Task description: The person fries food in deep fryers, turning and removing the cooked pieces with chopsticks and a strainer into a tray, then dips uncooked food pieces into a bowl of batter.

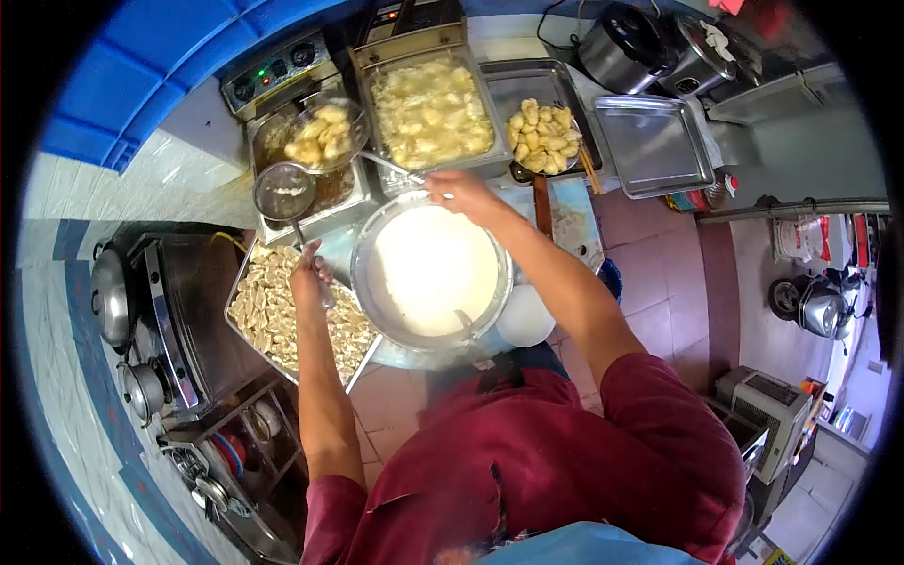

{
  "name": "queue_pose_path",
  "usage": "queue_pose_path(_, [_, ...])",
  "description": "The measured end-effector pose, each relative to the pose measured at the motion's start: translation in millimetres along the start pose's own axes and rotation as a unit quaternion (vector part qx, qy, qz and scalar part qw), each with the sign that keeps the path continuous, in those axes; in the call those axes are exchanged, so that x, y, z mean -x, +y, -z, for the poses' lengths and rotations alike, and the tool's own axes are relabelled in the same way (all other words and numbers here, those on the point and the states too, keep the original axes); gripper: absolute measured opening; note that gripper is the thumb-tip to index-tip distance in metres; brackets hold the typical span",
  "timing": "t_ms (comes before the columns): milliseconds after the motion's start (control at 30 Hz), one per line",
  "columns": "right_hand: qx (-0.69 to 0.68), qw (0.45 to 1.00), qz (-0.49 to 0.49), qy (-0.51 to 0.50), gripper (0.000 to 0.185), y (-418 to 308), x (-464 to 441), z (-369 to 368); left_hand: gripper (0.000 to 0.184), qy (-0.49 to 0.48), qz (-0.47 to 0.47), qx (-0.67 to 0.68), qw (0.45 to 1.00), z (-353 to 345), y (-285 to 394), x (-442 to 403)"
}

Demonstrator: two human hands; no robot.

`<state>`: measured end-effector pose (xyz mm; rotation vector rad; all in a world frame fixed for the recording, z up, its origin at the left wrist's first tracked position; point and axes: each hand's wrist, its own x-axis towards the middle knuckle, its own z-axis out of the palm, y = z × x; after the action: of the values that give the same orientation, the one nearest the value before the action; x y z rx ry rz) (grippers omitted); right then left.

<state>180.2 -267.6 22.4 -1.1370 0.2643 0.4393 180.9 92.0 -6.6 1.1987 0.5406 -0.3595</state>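
My right hand [461, 196] is closed round the handle of a large wire strainer [356, 121]. Several golden fried pieces [325, 138] lie in that strainer, above the left fryer basin [347, 188]. My left hand [309, 276] grips the handle of a smaller round skimmer [284, 191], which is also over the left basin and looks nearly bare. Beside it, the right fryer basin [433, 108] holds more pieces in frothing oil. Below my right hand stands a large metal bowl of white batter [433, 268]. A tray of pale sliced pieces [273, 301] lies under my left forearm.
At the right, a strainer with a wooden handle [542, 202] holds fried pieces [543, 137]; chopsticks [590, 169] lie beside it. Farther right is a metal tray [654, 146], with cookers [626, 47] behind. A white bowl [527, 317] sits by the batter. Pots [113, 297] stand left.
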Motion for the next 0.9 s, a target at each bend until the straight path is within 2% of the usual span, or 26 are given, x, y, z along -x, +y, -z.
queue_pose_path(67, [-0.017,0.999,0.041,0.003,0.014,-15.9,17.6,40.3,0.038,-0.001,-0.002,0.002,1.000,-2.6,-1.8,-0.8])
queue_pose_path(133, [0.030,0.997,0.036,0.063,0.013,-37.1,37.9,87.7,0.036,-0.004,-0.003,0.005,1.000,-8.0,-3.0,0.2])
queue_pose_path(200, [0.000,0.994,0.038,0.098,0.019,-51.3,51.0,145.7,0.036,0.004,-0.007,0.008,1.000,-14.3,-5.6,-0.1])
queue_pose_path(267, [0.075,0.980,0.062,0.176,0.017,-69.1,65.3,192.5,0.038,0.011,-0.009,0.005,1.000,-19.3,-8.7,0.8])
queue_pose_path(333, [0.103,0.961,0.073,0.245,0.023,-83.7,71.3,236.6,0.042,0.017,-0.010,0.004,1.000,-26.0,-10.8,1.5])
queue_pose_path(433, [0.109,0.957,0.067,0.262,0.029,-80.3,55.4,335.4,0.048,0.023,-0.021,-0.006,0.999,-43.3,-14.5,13.4])
queue_pose_path(567, [0.152,0.948,0.014,0.281,0.021,-67.9,43.3,411.2,0.053,0.024,-0.052,-0.048,0.997,-60.3,-20.8,24.9])
queue_pose_path(633, [0.172,0.945,0.014,0.279,0.013,-54.4,43.1,432.0,0.053,-0.001,-0.071,-0.042,0.997,-57.5,-22.5,26.9])
queue_pose_path(667, [0.182,0.945,0.010,0.272,0.012,-45.1,39.8,438.0,0.054,0.021,-0.056,-0.033,0.998,-64.7,-18.6,30.5])
queue_pose_path(733, [0.163,0.952,0.030,0.256,0.016,-28.7,38.8,452.7,0.054,0.041,-0.087,-0.062,0.993,-79.5,-14.7,44.9])
queue_pose_path(800, [0.233,0.925,0.099,0.282,0.025,-0.7,33.7,470.3,0.054,0.060,-0.066,-0.050,0.995,-65.6,-13.9,35.0])
queue_pose_path(833, [0.330,0.901,0.068,0.275,0.028,15.0,15.5,515.0,0.052,0.077,-0.071,-0.051,0.993,-81.8,-8.4,47.7])
queue_pose_path(867, [0.426,0.863,0.044,0.267,0.031,30.4,-2.3,546.0,0.049,0.083,-0.079,-0.029,0.993,-85.2,-8.5,49.7])
queue_pose_path(900, [0.519,0.792,0.043,0.318,0.032,35.0,1.2,534.9,0.046,0.075,-0.095,-0.036,0.992,-85.2,-8.8,51.1])
